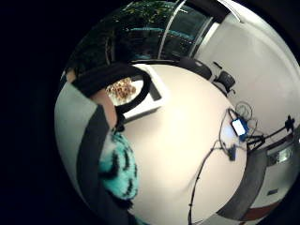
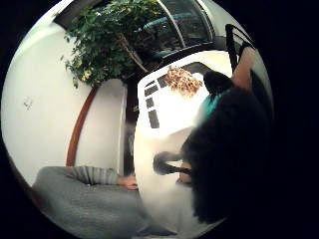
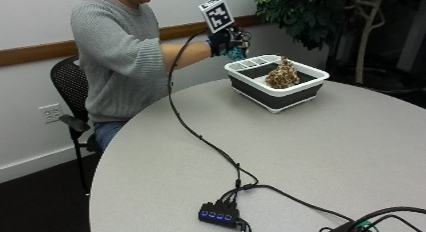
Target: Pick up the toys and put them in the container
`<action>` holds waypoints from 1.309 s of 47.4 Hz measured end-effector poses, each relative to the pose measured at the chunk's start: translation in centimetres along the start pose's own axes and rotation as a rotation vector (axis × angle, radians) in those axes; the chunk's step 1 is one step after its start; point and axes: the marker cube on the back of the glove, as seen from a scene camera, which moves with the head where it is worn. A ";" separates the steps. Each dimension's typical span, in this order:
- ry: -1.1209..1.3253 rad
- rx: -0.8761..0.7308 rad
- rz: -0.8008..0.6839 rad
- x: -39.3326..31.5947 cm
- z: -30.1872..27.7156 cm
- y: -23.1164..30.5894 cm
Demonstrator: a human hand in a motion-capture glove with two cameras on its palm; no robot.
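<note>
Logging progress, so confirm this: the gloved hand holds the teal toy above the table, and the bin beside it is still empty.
Not empty. In the outside view a brown toy already sits in the bin. The rest stands: the gloved hand has the teal toy in its grip, raised above the table beside the bin.

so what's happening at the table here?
A person holds a teal and black toy in the gloved right hand, raised in the air beside the white container on the table. A brown spotted toy is already in the container. The teal one hasn't gone in yet.
</note>
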 end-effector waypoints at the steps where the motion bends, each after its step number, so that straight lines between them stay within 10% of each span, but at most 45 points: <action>1: 0.073 -0.014 0.010 -0.1 0.9 -1.2; 13: 0.196 -0.243 0.073 -1.5 8.1 -10.9; 32: 0.182 -0.421 0.093 -0.3 6.7 -7.4; 62: 0.057 -0.328 0.127 7.1 -6.0 24.1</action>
